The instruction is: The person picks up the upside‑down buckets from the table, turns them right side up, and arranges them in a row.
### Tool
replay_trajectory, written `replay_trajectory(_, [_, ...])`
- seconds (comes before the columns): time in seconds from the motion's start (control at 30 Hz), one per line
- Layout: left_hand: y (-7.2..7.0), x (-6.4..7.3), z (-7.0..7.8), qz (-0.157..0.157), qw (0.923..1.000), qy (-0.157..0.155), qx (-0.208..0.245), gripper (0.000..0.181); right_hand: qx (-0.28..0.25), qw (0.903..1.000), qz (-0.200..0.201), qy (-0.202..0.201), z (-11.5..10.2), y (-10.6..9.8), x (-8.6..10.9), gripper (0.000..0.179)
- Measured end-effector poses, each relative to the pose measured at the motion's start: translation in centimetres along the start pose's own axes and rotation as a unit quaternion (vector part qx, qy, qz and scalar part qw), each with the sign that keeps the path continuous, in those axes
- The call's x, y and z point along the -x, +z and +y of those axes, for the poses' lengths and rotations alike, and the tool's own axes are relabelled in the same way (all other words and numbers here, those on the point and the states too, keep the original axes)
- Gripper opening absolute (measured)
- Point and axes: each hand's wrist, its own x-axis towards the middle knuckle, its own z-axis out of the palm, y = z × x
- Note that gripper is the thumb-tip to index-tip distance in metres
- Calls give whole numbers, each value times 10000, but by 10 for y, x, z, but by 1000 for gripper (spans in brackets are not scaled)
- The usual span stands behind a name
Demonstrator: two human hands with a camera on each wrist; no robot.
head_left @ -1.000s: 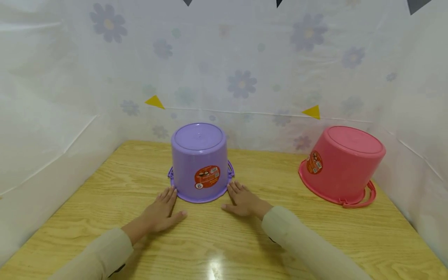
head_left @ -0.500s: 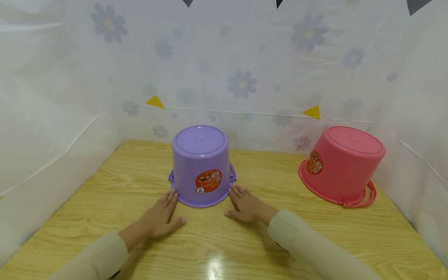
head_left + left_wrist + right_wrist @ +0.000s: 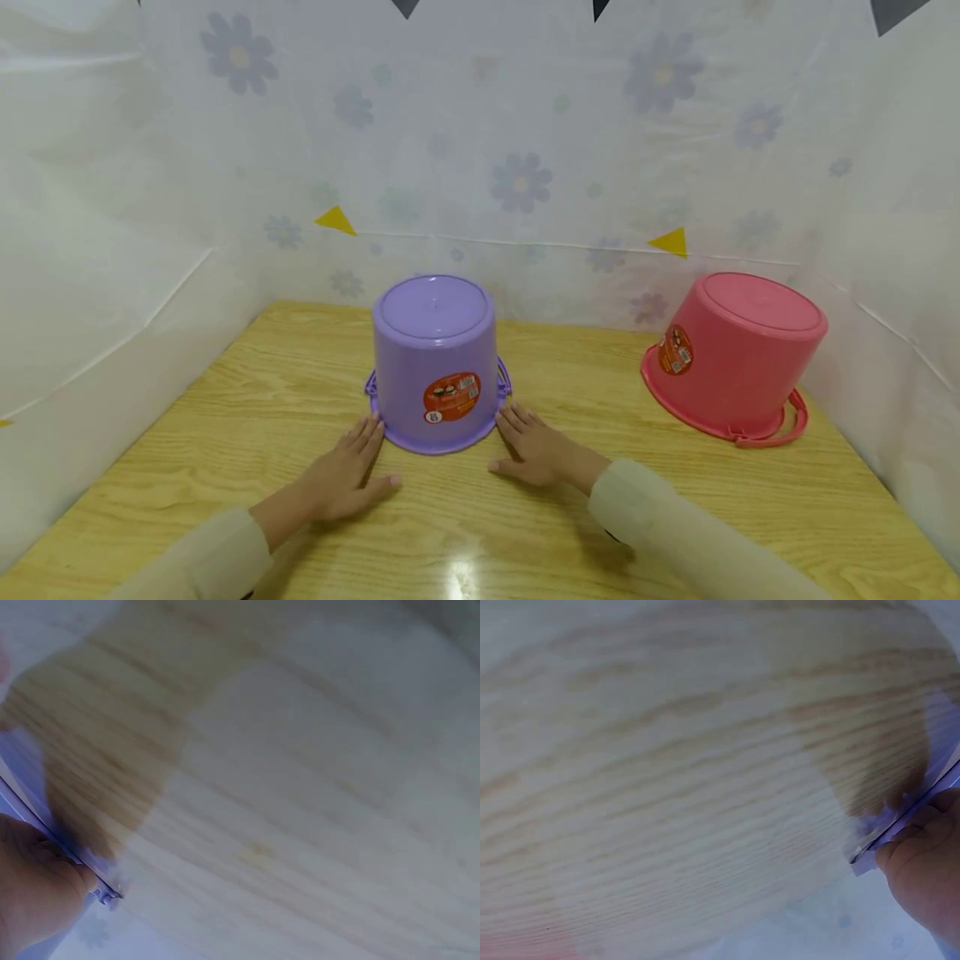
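A purple bucket stands upside down on the wooden table, its rim down and an orange-red label facing me. Straight fingers of my left hand touch the rim at its front left. At the front right, my right hand lies with extended fingers against the rim. Both thumbs point inward, apart from the bucket. In the left wrist view, the left hand meets the purple rim; in the right wrist view, the right hand does likewise.
An upturned pink-red bucket with its handle lying out stands at the right of the wooden table. White flowered sheeting hangs behind and along both sides. Two yellow triangles mark the back sheet.
The purple bucket has slid a little toward me and slightly right, both hands moving with it, fingers still at the rim. The pink-red bucket stays in place.
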Motion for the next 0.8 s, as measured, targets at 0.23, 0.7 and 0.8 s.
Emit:
replay_trajectory(0.23, [2,3,2,161,9997,138,-153,80,-104,9999,8,-87,-1,-1,8,76])
replay_trajectory(0.7, [3,10,6,-20,9995,276,-176,82,-144,9993,133,-306,0,3,23,75])
replay_trajectory(0.8, [2,12,7,-30,9996,262,-112,82,-116,9993,138,-327,-1,3,26,76])
